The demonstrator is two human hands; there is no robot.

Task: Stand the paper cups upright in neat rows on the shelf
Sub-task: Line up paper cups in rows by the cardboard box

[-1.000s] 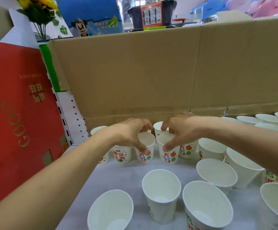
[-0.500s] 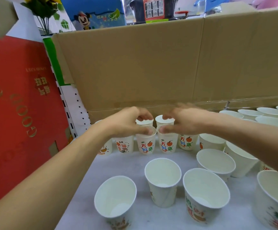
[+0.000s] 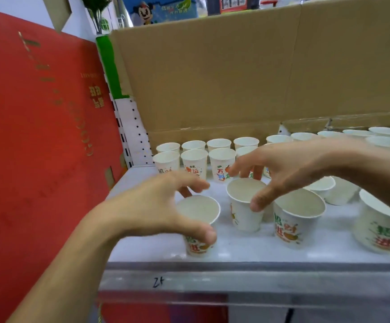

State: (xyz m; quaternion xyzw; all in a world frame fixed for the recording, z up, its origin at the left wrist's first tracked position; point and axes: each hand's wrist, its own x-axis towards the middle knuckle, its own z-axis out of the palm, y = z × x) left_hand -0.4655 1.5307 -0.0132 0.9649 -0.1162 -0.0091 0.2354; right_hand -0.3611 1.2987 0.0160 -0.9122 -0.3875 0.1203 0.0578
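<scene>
The left hand (image 3: pixel 156 206) holds the front cup (image 3: pixel 198 209) from above, thumb on its near wall and fingers curled over its far rim. The cup stands upright close to the front edge of the shelf (image 3: pixel 142 249), toward the left end. The right hand (image 3: pixel 289 169) closes on the second cup (image 3: pixel 243 217) the same way, its thumb pressed on the near wall just under the rim. Its fingers arch past the far rim, where blur hides whether they touch. This cup is upright too, just right of the front cup and a little farther back, apart from it. A third cup (image 3: pixel 298 220) stands just beside the second on its right, so close that I cannot tell whether they touch. A fourth cup (image 3: pixel 382 227), blurred, stands toward the right end of the shelf at much the same depth. Behind these, beyond the right wrist, sit more cups (image 3: pixel 331 192). At the back left corner two rows (image 3: pixel 194 157) of upright cups stand rim to rim, printed sides forward. They run along the back edge to the right, behind the right hand. A cardboard wall (image 3: pixel 236 78) rises behind the back edge and a red box (image 3: pixel 38 136) closes the left end. A white perforated post (image 3: pixel 134 136) stands in the corner between them. A clear strip (image 3: pixel 259 283) with a handwritten mark runs along the front edge
</scene>
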